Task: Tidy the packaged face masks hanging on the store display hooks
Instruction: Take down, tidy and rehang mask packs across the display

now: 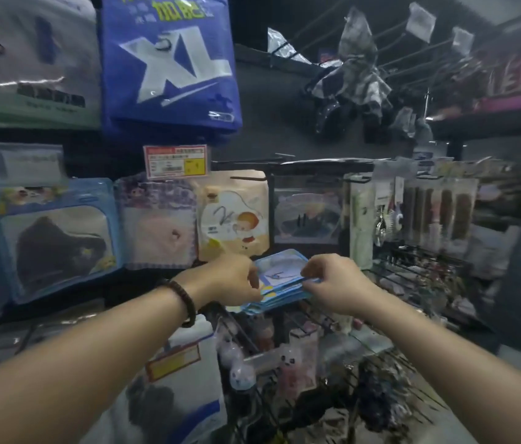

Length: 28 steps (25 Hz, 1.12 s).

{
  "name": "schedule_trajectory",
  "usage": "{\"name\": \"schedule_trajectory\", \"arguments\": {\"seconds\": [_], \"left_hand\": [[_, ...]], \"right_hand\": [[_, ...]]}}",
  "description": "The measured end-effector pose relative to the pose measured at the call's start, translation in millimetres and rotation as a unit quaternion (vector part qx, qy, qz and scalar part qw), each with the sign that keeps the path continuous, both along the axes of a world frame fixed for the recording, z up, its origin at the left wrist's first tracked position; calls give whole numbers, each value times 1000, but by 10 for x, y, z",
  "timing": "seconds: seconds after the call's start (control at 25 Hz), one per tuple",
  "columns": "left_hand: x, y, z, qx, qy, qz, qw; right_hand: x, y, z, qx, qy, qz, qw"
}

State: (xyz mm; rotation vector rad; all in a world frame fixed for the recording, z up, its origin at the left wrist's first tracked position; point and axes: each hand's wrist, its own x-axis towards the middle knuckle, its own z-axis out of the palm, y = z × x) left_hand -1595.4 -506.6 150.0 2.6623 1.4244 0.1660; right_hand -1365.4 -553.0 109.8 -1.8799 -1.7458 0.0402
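In the head view, both hands meet at a stack of blue mask packets (285, 278). The stack is held flat and roughly level in front of the display, just below a cream packet (232, 216) with a cartoon child that hangs in the row of hooked goods. The left hand (236, 280), with a dark beaded bracelet (185, 299) at its wrist, curls its fingers round the stack's left end. The right hand (333, 282) pinches the right edge, thumb on top and fingers beneath. The stack sits on no hook that shows, and blur hides any hang-holes.

By their look the packets are light, thin and floppy. Their glossy film probably slides packet on packet, so the pile could fan out or spill if held loosely. Squeezing both ends should keep them squared, and the top edge, where a hang-hole would sit, seems the place to grasp for threading onto a hook
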Motion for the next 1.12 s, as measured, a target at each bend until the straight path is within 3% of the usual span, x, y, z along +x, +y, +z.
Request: {"name": "schedule_trajectory", "arguments": {"seconds": [0.08,0.32,0.64,0.96,1.12], "left_hand": [[190,213,-101,10,26,-18,999],[545,561,-384,-10,-13,-13,1000],[695,640,-464,-22,-37,25,999],[756,654,-349,5,-30,51,998],[747,652,-442,44,-68,60,995]], "right_hand": [[104,125,-37,-11,-10,-17,1000],[488,393,-94,-34,-18,-31,999],[718,702,-185,-85,78,24,993],[779,782,-190,-15,164,-1,986],[778,789,-192,43,224,-5,974]]}}
